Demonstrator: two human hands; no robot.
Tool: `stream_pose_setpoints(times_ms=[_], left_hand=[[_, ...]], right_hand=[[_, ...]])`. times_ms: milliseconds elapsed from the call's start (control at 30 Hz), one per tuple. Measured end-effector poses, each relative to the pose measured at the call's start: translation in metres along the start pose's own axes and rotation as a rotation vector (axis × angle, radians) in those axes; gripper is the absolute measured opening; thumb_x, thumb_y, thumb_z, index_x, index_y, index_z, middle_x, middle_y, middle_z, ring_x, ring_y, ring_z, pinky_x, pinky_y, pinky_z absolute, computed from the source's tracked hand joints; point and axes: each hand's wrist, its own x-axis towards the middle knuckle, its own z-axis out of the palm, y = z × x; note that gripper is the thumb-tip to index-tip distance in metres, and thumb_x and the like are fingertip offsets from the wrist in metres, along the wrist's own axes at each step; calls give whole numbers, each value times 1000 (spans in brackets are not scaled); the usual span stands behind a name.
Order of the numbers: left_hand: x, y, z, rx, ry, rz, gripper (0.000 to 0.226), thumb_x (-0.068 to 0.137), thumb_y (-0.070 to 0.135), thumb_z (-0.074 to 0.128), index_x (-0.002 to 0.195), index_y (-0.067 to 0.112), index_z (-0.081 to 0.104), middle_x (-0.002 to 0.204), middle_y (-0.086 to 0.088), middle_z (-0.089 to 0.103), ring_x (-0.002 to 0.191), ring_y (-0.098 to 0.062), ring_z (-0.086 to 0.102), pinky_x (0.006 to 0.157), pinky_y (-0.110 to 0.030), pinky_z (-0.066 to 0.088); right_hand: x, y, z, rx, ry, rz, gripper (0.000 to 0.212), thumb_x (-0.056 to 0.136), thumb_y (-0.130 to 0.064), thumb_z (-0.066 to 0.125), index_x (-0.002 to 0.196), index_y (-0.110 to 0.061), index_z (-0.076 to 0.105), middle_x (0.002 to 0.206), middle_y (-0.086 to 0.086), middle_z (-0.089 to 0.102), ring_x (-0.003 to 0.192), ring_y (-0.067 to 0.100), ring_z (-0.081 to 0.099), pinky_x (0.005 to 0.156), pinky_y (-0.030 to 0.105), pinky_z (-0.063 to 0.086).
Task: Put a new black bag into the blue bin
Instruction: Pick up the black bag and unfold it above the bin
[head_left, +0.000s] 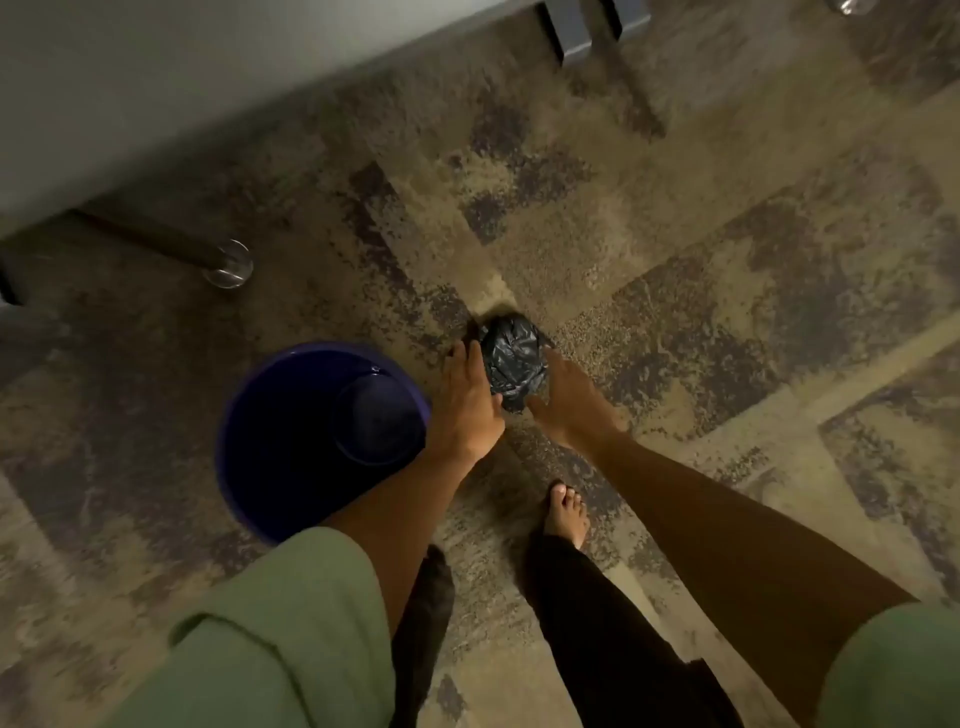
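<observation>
Both hands are on it: the left hand (467, 395) and right hand (566, 400) cup a crumpled wad of thin black plastic bag (513, 364), just right of the round blue plastic bin (260, 415), which looks empty. Feather-light, soft, slippery film, I'd say; best pinch a loose edge and shake it open.

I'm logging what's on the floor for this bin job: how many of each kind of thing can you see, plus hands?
Blue bin: 1, open and unlined
Black bag: 1, bunched up between the hands
Hands: 2, left hand and right hand
Bare foot: 1
Furniture legs with clear cups: 2
Total: 7
</observation>
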Motion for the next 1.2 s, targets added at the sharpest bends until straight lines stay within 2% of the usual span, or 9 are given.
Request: stream_pose_setpoints(times_ms=[200,267,333,533,633,700,867,1067,1200], left_hand=[[65,-23,60,-448,28,-366,62,94,15,59,148,3,33,152,-16,40,140,-32,41,115,-39,37],[81,-32,78,-495,37,-398,60,94,14,60,147,5,35,150,-15,44,138,-31,44,113,-38,38],[100,-45,98,-490,30,-438,59,94,17,60,147,6,36,149,-14,47,136,-32,46,110,-39,40],[155,-77,149,-517,84,-491,49,91,13,64,137,3,49,138,-18,57,127,-33,54,106,-44,46],[176,-84,161,-497,167,-476,52,90,15,67,137,6,49,140,-17,51,126,-33,54,105,-43,47],[185,-85,170,-487,178,-476,59,89,18,68,142,9,44,143,-17,43,124,-33,53,105,-41,47],[197,-82,193,-537,155,-490,70,86,14,72,147,8,37,144,-19,44,127,-34,53,104,-40,49],[188,-85,198,-543,244,-546,32,92,15,64,119,-2,61,123,-21,63,112,-34,63,96,-43,53],[171,-68,177,-628,262,-531,31,93,21,63,115,0,62,113,-19,68,102,-31,65,78,-30,50]], right_hand=[[67,43,50,73,36,101,54,89,-24,63,139,-23,44,129,14,60,108,34,64,85,45,57],[87,57,65,118,50,121,48,88,-19,63,134,-23,53,121,11,67,83,19,68,65,30,58],[107,72,81,162,49,157,43,87,-16,63,130,-21,60,112,8,71,62,2,57,48,13,44],[163,93,115,151,24,159,47,90,-14,56,137,-15,50,125,14,62,107,34,64,85,41,56],[183,98,118,185,23,213,71,90,-16,62,152,-28,28,145,19,36,110,40,58,85,48,59],[193,104,124,169,-16,241,73,91,-22,65,152,-31,27,150,20,25,119,45,51,88,52,58],[202,112,140,89,-12,244,49,92,-29,64,138,-23,52,142,16,33,125,41,45,101,53,50],[184,110,149,145,94,250,31,92,-29,64,122,-19,67,135,12,45,123,38,46,101,54,47],[161,103,138,234,93,270,32,90,-35,63,112,-13,67,116,13,62,112,35,56,97,50,50]])
